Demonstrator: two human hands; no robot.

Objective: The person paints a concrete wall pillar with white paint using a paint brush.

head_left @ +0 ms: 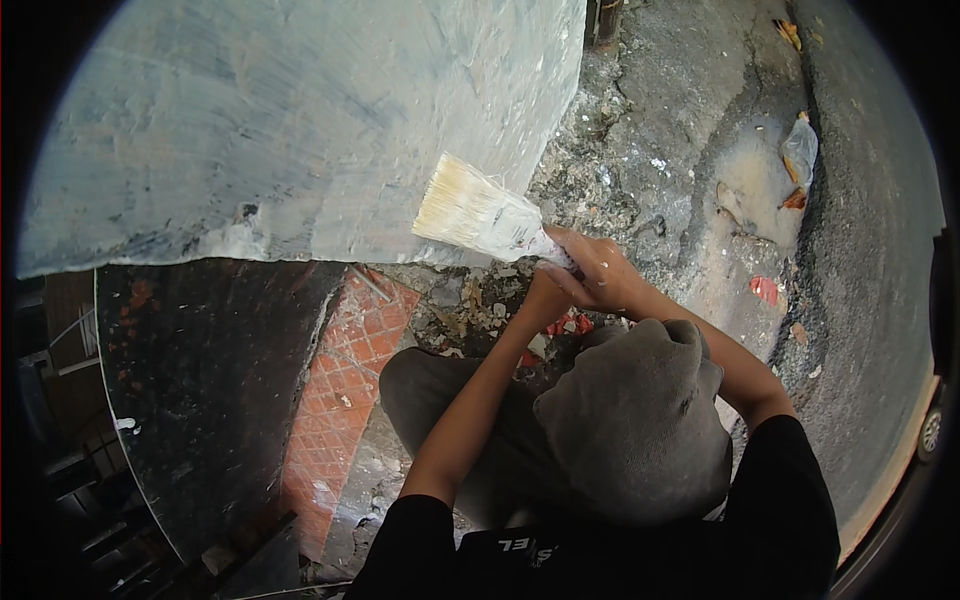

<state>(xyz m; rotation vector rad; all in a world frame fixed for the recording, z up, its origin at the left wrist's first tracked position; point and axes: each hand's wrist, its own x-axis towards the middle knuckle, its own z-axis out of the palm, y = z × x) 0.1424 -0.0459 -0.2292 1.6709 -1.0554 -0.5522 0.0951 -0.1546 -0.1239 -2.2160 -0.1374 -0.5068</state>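
A wide paintbrush [490, 215] with pale yellowish bristles and a white-smeared body points up and left, in front of a whitish-grey painted surface [330, 130]. My right hand [606, 276] is closed round its handle. Pressed up against it, my left hand [550, 293] is also closed at the handle; its fingertips are partly hidden. The bristles overlap the painted surface in the picture, but I cannot tell whether they touch it. Dark streaks show through the thin whitish coat, and its lower edge is rough.
My bent knees in grey trousers [640, 420] are just below my hands. Red patterned tiles [345, 400] and a dark panel [210, 390] lie to the left. Rough, stained concrete [690, 130] with a crumpled plastic wrapper [799, 150] runs along the right, beside grey paving [880, 300].
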